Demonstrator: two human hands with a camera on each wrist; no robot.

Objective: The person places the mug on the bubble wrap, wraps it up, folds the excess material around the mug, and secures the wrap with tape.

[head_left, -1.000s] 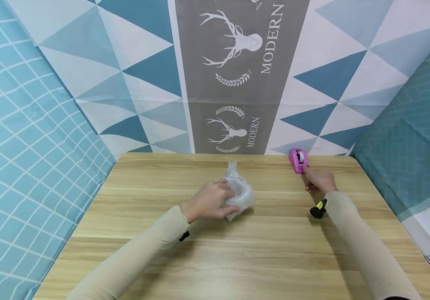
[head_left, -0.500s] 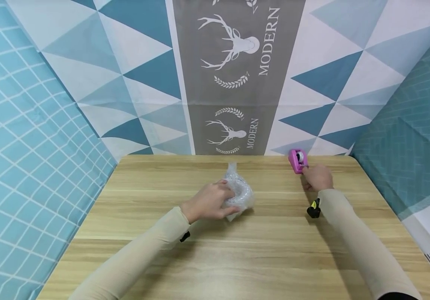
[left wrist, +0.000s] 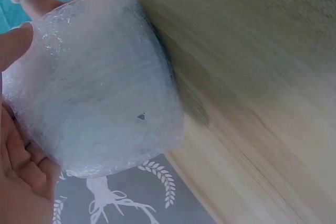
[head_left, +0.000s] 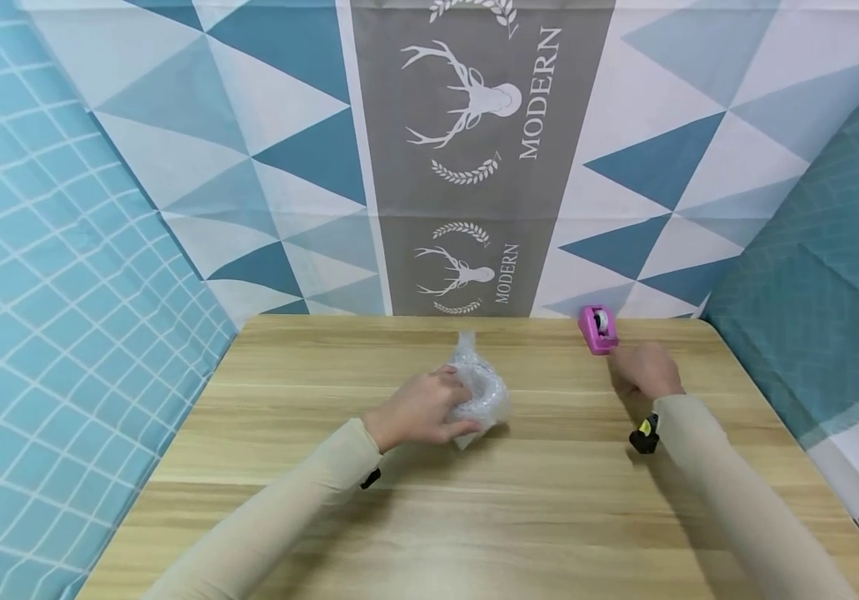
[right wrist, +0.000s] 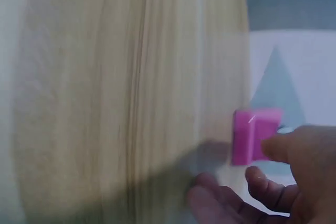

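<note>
A bundle in clear bubble wrap [head_left: 489,392] lies near the middle of the wooden table, a loose flap of wrap pointing toward the wall; what is inside cannot be made out. My left hand [head_left: 423,408] grips its left side, the thumb on the near edge. In the left wrist view the bubble-wrapped bundle [left wrist: 105,87] fills the space beside thumb and fingers. A pink tape dispenser [head_left: 597,330] with a white roll stands at the far right. My right hand [head_left: 648,371] is just in front of it, fingers bent. Whether tape lies between thumb and forefinger does not show.
The wooden table [head_left: 429,517] ends at the back against a patterned wall cloth [head_left: 309,92]. Grid-patterned cloth [head_left: 47,317] hangs at the left and teal cloth [head_left: 811,275] at the right. A black device [head_left: 645,435] is worn on the right wrist.
My right hand has drawn back a little to the right and nearer me, away from the tape dispenser's front. The left hand keeps its grip on the bundle. The head view has shifted slightly.
</note>
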